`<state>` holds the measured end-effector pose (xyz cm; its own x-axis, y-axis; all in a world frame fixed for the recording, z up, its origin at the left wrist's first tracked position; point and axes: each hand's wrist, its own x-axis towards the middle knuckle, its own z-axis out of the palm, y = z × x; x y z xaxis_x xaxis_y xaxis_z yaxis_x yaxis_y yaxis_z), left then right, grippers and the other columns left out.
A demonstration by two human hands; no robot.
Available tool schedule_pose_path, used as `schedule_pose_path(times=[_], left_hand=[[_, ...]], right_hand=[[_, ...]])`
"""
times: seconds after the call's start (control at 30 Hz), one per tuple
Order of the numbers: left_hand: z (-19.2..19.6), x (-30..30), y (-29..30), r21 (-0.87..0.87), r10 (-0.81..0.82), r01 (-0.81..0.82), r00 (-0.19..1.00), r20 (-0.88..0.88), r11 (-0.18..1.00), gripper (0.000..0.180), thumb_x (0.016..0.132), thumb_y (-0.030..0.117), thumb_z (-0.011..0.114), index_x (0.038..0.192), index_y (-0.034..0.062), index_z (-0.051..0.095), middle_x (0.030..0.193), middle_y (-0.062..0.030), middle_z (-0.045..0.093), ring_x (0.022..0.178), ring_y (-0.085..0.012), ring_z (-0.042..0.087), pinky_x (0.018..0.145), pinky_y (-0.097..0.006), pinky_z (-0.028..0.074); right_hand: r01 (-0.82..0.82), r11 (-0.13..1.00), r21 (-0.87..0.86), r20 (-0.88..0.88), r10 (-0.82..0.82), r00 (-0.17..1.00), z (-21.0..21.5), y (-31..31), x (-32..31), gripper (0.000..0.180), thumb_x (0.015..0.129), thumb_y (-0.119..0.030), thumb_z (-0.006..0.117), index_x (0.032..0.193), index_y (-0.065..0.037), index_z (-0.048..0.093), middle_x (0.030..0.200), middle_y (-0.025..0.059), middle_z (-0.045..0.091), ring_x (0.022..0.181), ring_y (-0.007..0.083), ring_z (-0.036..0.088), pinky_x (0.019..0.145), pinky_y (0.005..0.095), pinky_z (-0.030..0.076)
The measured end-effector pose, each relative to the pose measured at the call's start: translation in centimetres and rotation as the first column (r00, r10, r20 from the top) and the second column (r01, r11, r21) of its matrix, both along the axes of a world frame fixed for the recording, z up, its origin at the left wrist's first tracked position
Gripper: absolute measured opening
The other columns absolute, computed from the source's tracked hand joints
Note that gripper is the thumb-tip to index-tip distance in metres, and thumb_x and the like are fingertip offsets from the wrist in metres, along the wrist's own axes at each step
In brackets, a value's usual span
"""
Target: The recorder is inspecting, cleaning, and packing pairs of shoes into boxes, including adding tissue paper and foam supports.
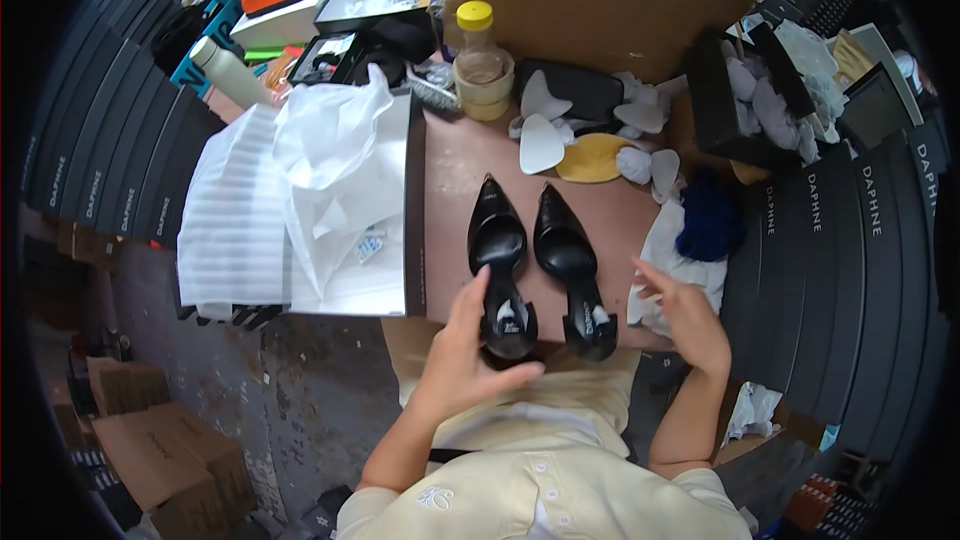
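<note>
Two black pointed-toe shoes (566, 248) lie side by side on the brownish tabletop (450, 155), toes pointing away from me. At the heel of the left shoe (497, 240) is my left hand (465, 350), its fingers and thumb spread apart. Whether it touches the shoe I cannot tell. To the right of the pair, my right hand (685, 315) hovers with fingers apart, over the edge of a white cloth (665, 250). Nothing is in it. On the left, an open shoe box (412, 210) holds white tissue paper (335, 180) and a small printed packet (371, 244).
Stacks of dark shoe boxes (835, 270) rise on both sides. Behind the shoes are a yellow-capped bottle (475, 25), white pads (541, 145), a yellow oval pad (590, 158) and a dark blue fuzzy cloth (710, 220). A black box of white stuffing (745, 140) stands at right.
</note>
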<state>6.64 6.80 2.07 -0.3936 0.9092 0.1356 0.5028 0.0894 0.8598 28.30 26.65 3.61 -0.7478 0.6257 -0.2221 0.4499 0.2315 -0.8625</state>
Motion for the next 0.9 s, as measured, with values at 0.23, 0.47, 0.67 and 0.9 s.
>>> schedule_pose_path(times=[0.23,0.47,0.67,0.9], left_hand=[[3.8,-4.2,10.4,0.218,0.092,0.024,0.857,-0.508,0.976,0.048,0.069,0.01,0.071,0.113,-0.0018,0.056,0.105,-0.0181,0.058,0.08,-0.0313,0.06,0.07,-0.034,0.049],[-7.5,-5.5,22.6,-0.152,-0.051,-0.171,0.484,-0.874,0.973,0.049,0.068,0.015,0.066,0.107,-0.011,0.052,0.105,-0.0244,0.057,0.086,-0.0305,0.064,0.06,-0.031,0.054],[-7.8,-6.3,22.6,-0.075,-0.01,-0.165,0.365,-0.931,0.983,0.035,0.074,0.006,0.057,0.105,-0.009,0.054,0.1,-0.0212,0.06,0.088,-0.0303,0.064,0.06,-0.028,0.054],[2.1,-4.1,9.8,-0.199,-0.209,0.074,0.509,-0.835,0.977,0.051,0.07,0.009,0.058,0.12,0.0043,0.052,0.083,-0.0086,0.049,0.058,-0.019,0.055,0.044,-0.028,0.043]], right_hand=[[0.092,0.534,0.841,0.108,-0.332,0.937,-1.4,10.3,-6.8,0.034,0.081,-0.018,0.059,0.11,-0.001,0.06,0.108,0.016,0.059,0.096,0.0312,0.058,0.081,0.0406,0.048],[-0.019,0.475,0.88,0.258,-0.444,0.858,-8.8,12.6,-5.7,0.048,0.076,-0.025,0.064,0.114,0.003,0.053,0.116,0.0186,0.056,0.097,0.0331,0.058,0.079,0.038,0.051],[0.235,0.48,0.845,-0.052,-0.363,0.93,-7.0,11.8,-4.0,0.02,0.078,-0.011,0.062,0.095,0.001,0.065,0.091,0.0123,0.066,0.082,0.0276,0.061,0.071,0.0379,0.05],[-0.159,0.876,0.455,-0.198,0.274,0.941,-1.1,1.6,-4.0,0.017,0.076,-0.005,0.065,0.093,-0.003,0.067,0.086,0.0087,0.064,0.072,0.0242,0.061,0.059,0.0322,0.048]])
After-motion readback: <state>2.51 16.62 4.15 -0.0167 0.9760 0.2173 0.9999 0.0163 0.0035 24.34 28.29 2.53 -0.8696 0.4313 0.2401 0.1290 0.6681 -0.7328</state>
